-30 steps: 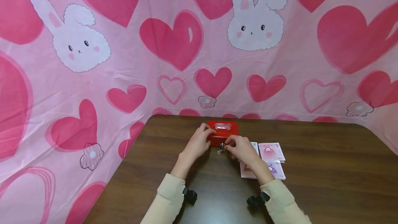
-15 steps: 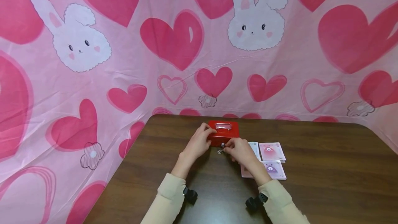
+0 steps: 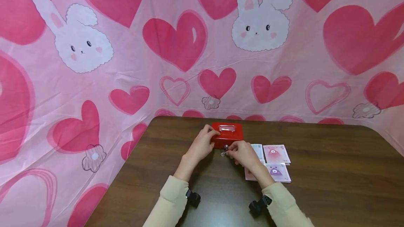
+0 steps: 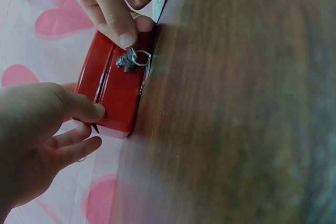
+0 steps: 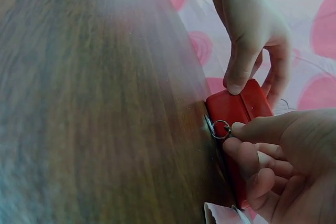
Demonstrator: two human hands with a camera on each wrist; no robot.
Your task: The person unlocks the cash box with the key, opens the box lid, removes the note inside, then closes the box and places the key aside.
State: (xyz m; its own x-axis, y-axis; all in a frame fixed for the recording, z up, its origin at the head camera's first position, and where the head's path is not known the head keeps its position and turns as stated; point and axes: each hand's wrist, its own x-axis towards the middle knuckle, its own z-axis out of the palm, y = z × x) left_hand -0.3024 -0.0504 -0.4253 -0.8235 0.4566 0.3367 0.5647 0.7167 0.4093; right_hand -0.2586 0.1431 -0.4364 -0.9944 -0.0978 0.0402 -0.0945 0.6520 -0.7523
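Note:
A red cash box (image 3: 228,136) with a handle on its lid sits near the table's far edge, lid down. My left hand (image 3: 201,143) grips its left end, thumb on the front face and fingers over the top and side. At the lock (image 4: 125,62) on the front, my right hand (image 3: 243,153) pinches a small key (image 4: 130,52) between thumb and index finger; most of the key is hidden by the fingertips. From it hangs a metal key ring (image 5: 214,134) with another key dangling against the box front.
Several colourful play banknotes (image 3: 276,154) lie in piles on the brown wooden table (image 3: 331,171), partly under my right forearm. Behind the table hangs a pink cloth (image 3: 221,59) with hearts and rabbits.
My right hand has shifted slightly, turning a little lower and closer to the lock, while keeping its pinch on the key. The left hand and cash box stay in place.

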